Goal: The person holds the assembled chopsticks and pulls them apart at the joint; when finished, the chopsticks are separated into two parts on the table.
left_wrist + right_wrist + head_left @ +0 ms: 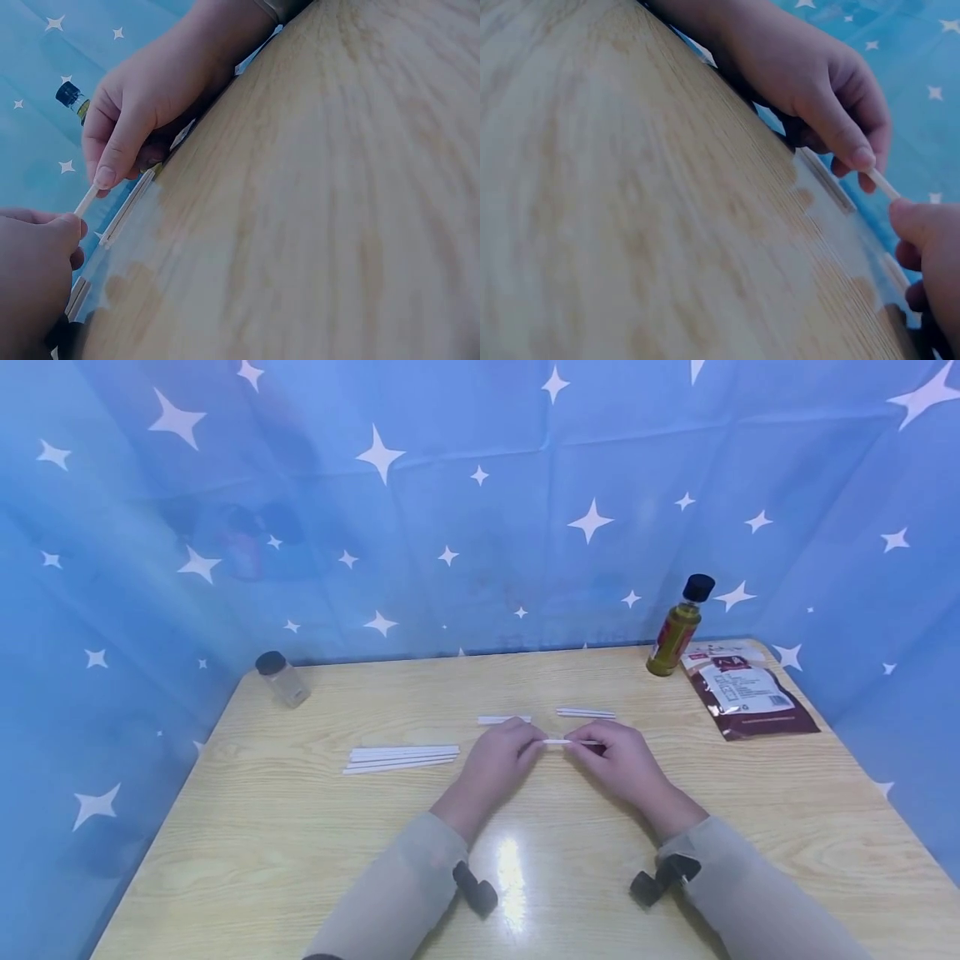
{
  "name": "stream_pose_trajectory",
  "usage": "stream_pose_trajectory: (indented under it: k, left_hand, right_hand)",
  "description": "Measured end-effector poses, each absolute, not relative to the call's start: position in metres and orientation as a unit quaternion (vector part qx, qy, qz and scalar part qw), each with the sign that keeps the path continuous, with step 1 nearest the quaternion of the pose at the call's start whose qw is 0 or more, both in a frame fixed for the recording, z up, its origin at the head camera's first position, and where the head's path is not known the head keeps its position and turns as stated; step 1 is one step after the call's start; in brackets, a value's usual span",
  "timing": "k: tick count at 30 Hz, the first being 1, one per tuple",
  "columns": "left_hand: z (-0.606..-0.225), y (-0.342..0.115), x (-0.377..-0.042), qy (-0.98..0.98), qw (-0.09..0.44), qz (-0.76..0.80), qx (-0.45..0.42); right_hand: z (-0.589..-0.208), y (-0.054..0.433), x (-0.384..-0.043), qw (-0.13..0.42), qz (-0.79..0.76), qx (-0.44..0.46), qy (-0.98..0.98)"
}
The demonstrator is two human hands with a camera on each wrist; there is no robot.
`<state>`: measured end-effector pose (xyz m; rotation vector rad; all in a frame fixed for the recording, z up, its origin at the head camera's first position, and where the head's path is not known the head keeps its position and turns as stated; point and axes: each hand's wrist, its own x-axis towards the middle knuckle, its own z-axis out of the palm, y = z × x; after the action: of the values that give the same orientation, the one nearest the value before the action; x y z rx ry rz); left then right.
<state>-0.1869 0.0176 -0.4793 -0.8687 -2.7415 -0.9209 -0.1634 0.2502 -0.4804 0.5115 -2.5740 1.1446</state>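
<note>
A thin white stick spans the gap between my two hands, held roughly level over the table. My left hand pinches its left end between thumb and fingers. The other end sits in the pinch of my right hand. In the left wrist view, the stick shows as a short pale piece between both thumbs. Just beyond the hands lie short white sticks on the left and another short group on the right. Several longer white sticks lie side by side left of my left hand.
A small clear jar with a black lid stands at the table's back left corner. At the back right are a dark-capped bottle of yellow-green liquid and a brown packet lying flat. A blue starred curtain borders the wooden table.
</note>
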Motion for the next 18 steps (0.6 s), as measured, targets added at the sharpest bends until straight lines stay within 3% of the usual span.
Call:
stream_pose_trajectory:
  k: [18]
  left_hand:
    - [-0.477,0.0176,-0.1858,-0.91,0.054,-0.287,-0.295]
  right_hand:
    - [-0.4815,0.2524,-0.1679,0.069,0.427,0.159,-0.888]
